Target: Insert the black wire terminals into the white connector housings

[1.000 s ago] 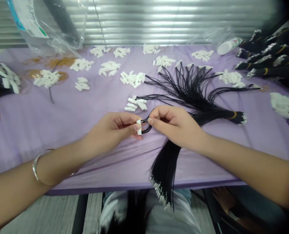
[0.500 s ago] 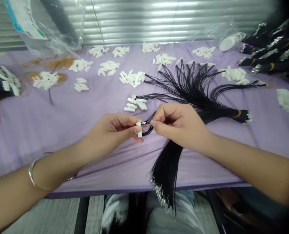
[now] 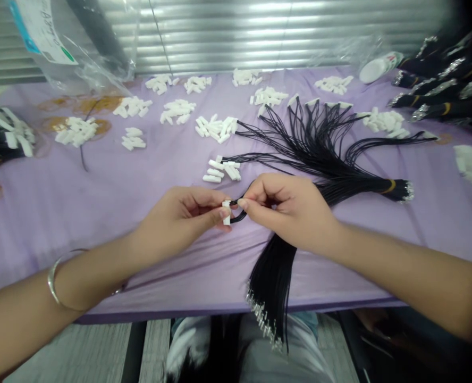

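Observation:
Between thumb and fingers, my left hand [image 3: 192, 213] pinches a small white connector housing [image 3: 226, 214] held upright. Black wires run from its right side toward my right hand [image 3: 287, 207], which is closed on a black wire [image 3: 236, 202] close to the housing. The wire's tip at the housing is too small to make out. Below my right hand a bundle of black wires [image 3: 274, 271] hangs toward the table edge, its ends tipped with shiny metal terminals [image 3: 263, 319]. Just beyond my hands lies a small pile of white housings [image 3: 222, 171].
More piles of white housings [image 3: 178, 110] are spread over the purple cloth [image 3: 160, 159]. A banded wire bundle [image 3: 363, 183] with housings on some ends lies behind my right hand. Further bundles [image 3: 439, 96], a white bottle [image 3: 379, 66] and a plastic bag [image 3: 88, 48] sit at the back.
My right hand has moved slightly left, closer to the white housing. The metal tip visible before between wire and housing no longer shows. My left hand stays nearly in place.

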A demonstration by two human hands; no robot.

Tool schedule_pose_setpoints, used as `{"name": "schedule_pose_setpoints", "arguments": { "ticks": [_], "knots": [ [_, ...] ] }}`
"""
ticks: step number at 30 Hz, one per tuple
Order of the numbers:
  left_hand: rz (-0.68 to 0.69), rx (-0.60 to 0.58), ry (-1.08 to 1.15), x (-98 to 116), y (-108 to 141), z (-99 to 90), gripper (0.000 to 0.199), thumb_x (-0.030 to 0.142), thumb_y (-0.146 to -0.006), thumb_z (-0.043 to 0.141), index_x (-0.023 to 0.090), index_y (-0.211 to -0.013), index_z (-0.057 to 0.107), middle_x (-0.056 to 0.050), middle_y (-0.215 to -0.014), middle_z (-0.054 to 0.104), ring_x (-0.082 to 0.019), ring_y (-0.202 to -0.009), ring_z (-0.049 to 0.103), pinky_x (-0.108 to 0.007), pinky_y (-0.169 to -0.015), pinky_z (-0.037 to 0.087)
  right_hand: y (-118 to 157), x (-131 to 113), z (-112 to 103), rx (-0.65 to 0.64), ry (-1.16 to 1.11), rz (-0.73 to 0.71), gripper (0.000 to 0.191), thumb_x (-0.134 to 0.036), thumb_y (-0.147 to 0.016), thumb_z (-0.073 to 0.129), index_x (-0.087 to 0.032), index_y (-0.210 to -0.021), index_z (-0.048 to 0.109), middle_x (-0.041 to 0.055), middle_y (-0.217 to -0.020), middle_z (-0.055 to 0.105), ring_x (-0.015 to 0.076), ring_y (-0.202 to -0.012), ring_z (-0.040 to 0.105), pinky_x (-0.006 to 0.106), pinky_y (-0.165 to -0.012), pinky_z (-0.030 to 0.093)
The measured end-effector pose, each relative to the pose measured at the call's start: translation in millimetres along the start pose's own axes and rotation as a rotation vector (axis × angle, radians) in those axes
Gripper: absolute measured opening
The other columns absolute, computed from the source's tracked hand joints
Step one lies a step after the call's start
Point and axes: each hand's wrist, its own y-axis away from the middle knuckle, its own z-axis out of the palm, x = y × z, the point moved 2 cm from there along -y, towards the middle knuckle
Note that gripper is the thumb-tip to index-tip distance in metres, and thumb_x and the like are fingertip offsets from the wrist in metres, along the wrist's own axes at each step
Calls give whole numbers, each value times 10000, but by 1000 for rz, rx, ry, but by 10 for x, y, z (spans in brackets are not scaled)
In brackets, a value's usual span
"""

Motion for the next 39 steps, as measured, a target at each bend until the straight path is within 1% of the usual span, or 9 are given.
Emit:
{"name": "schedule_pose_setpoints", "arguments": {
  "ticks": [7,9,12,14,17,19,23,30,39],
  "knots": [
    [-47,-28,5,-67,-10,-15,127,268,-763,647,162,-813,694,-9,-779,695,-125,-695,655,-210,-710,528,-5,24,53,-6,49,-78,124,-203,-803,558,-123,-711,582,-35,-567,476,50,-522,411,173,-476,308],
    [-51,-38,46,-79,-27,-27,159,284,-778,635,164,-867,688,-23,-819,697,-135,-717,659,-233,-735,530,-26,-12,-1,14,93,-122,110,-196,-812,546,-134,-732,588,-24,-602,518,59,-541,442,183,-494,331],
    [-36,-40,121,-90,-58,-46,202,293,-792,624,158,-933,675,-42,-883,693,-134,-740,661,-234,-752,525,-47,-102,-127,112,251,-227,97,-175,-827,518,-154,-770,593,12,-688,587,90,-609,499,221,-564,380],
    [-29,-16,171,-88,-69,-58,258,281,-787,635,168,-1019,632,-24,-836,688,-129,-726,667,-223,-735,525,-40,-151,-174,131,359,-325,99,-169,-825,509,-175,-766,589,20,-698,593,108,-635,511,247,-602,393],
    [-7,24,222,-64,-63,-64,367,252,-775,654,193,-1112,522,27,-720,666,-128,-700,678,-205,-700,523,-16,-155,-152,61,430,-423,95,-148,-792,522,-203,-740,579,0,-642,553,110,-620,495,250,-586,385],
    [1,26,213,-47,-52,-58,307,246,-775,654,173,-1043,524,24,-726,668,-134,-704,683,-206,-703,524,-7,-120,-121,56,445,-407,88,-135,-767,536,-205,-729,573,-11,-612,516,103,-594,467,240,-560,371],
    [-1,3,177,-51,-42,-46,195,240,-782,643,144,-923,547,-3,-816,681,-131,-700,681,-235,-730,542,-17,-65,-91,101,447,-362,58,-143,-761,554,-182,-725,578,-25,-571,450,85,-532,399,228,-522,341],
    [6,-15,234,-79,-51,-48,145,204,-779,644,143,-893,580,6,-774,662,-124,-703,658,-322,-765,566,-27,-65,-85,95,440,-363,76,-153,-765,551,-177,-697,574,-31,-560,441,84,-539,405,217,-534,341],
    [-65,-45,342,-139,-70,-55,158,210,-757,670,169,-892,599,2,-788,664,-155,-727,669,-345,-757,567,-55,-18,-66,26,397,-368,70,-91,-708,569,-153,-676,574,-31,-584,472,74,-568,434,196,-544,350]
  ]
}}
